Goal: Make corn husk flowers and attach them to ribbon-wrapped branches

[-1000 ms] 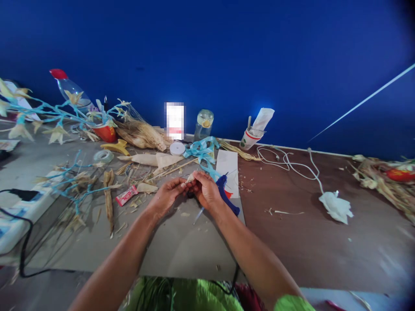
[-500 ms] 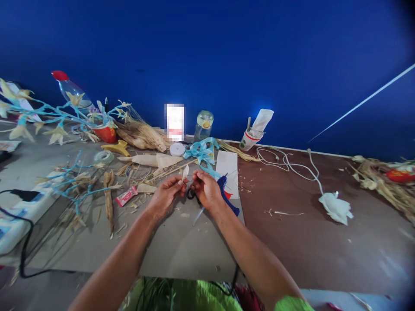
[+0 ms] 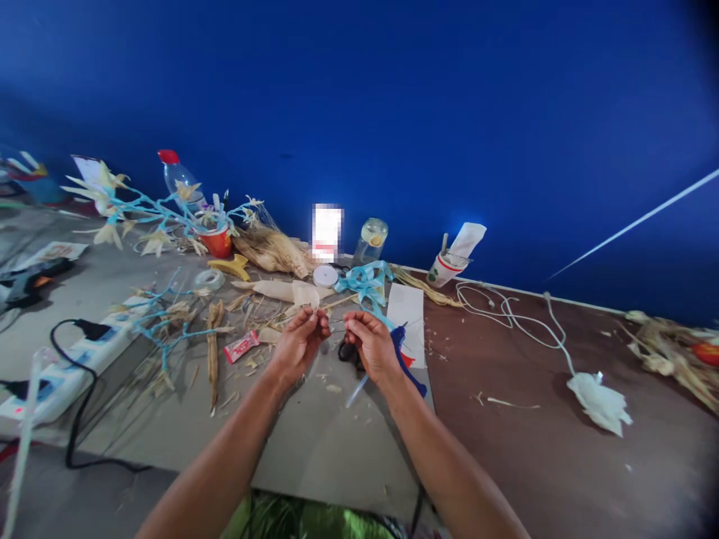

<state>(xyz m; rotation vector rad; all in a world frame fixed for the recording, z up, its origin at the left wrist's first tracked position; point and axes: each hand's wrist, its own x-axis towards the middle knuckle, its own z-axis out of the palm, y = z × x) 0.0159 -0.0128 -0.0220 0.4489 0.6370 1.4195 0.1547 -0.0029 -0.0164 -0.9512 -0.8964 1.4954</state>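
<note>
Fingertips of my left hand (image 3: 300, 343) are closed in a pinch on a small pale piece of dried husk, whose tip shows faintly against the husks behind. Facing it a short gap away, my right hand (image 3: 371, 343) also pinches; a thin line, perhaps a thread or wire, shows between the two, but what the right fingers hold is too small to tell. Close to the right wrist lies a blue glue gun (image 3: 400, 352) on a white sheet (image 3: 405, 303). Beneath that hand are black scissors-like loops (image 3: 348, 352) and a translucent stick (image 3: 357, 391).
Blue-wrapped branches with husk flowers (image 3: 162, 202) stand in a red cup (image 3: 216, 241) at left. Around lie a power strip (image 3: 73, 378), a red wrapper (image 3: 241, 347), blue ribbon (image 3: 368, 281), a jar (image 3: 371, 239), a white cup (image 3: 443, 268) and a white cable (image 3: 520, 320).
The view has swung left, so things sit farther right and lower. My hands have drawn slightly apart, and the pale piece in my left fingers is less plainly seen.
</note>
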